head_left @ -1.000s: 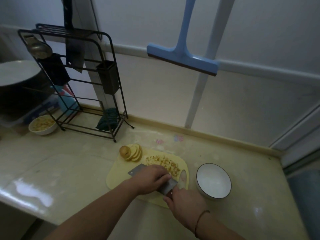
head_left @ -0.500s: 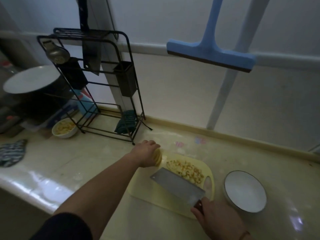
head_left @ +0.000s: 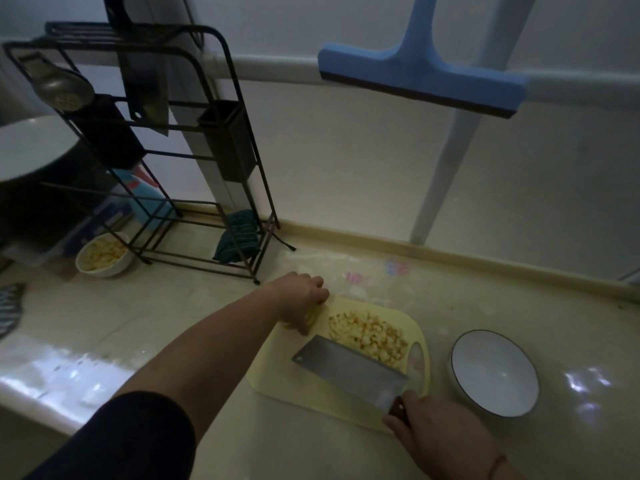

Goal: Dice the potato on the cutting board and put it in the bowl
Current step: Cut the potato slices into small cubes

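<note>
Now the left hand is curled over the potato slices at the far left corner of the yellow cutting board. Its grip looks wrapped around the slices, but the hand hides most of them, so it is hard to be sure. Only a bit of yellow peeks out under the fingers.

The right hand is at the near right corner of the board. Its grip is closed tight around the dark handle of the cleaver. The wide grey blade lies slanted over the middle of the board, with its tip pointing to the left.

A pile of diced potato sits on the far right part of the board, just past the blade. The small yellow bits lie close together.

The white bowl stands on the surface just to the right of the board. It has a thin dark rim.

At the far left of the surface stands a black wire rack. A green cloth lies at its foot. A small bowl of cut potato sits near the left edge of the surface, in front of the rack. A blue squeegee hangs on the wall above the far edge.
</note>
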A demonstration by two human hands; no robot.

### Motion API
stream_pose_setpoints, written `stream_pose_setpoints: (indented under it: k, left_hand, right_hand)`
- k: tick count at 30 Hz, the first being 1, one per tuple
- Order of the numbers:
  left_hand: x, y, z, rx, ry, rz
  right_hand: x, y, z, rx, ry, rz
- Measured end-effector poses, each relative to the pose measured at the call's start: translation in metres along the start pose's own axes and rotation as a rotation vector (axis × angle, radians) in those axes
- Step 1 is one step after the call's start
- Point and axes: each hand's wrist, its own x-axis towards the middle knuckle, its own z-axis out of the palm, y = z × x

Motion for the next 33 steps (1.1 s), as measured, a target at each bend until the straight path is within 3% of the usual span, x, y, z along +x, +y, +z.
stream_pose_setpoints:
  k: [8,20,27,30,33]
  left_hand:
    - [0.005,-0.002,-0.005,-0.081,0.044,0.052]
    - [0.015,0.007,-0.011,-0.085,-0.059,0.093]
    - [0.019,0.008,-0.019,-0.222,-0.030,0.032]
    - [0.018,0.011,-0.022,-0.381,0.015,-0.036]
    - [0.012,0.010,-0.023,-0.543,0.172,-0.095]
  right_hand:
    - [-0.005,-0.004,-0.002,-0.001,0.080,-0.023]
    - [-0.009,-0.002,0.005,-0.063,0.100,-0.043]
    - [-0.007,0.001,0.011,-0.035,0.102,-0.055]
    - [-0.008,0.001,0.012,-0.031,0.124,-0.052]
    - [-0.007,0.005,0.013,0.000,0.143,-0.051]
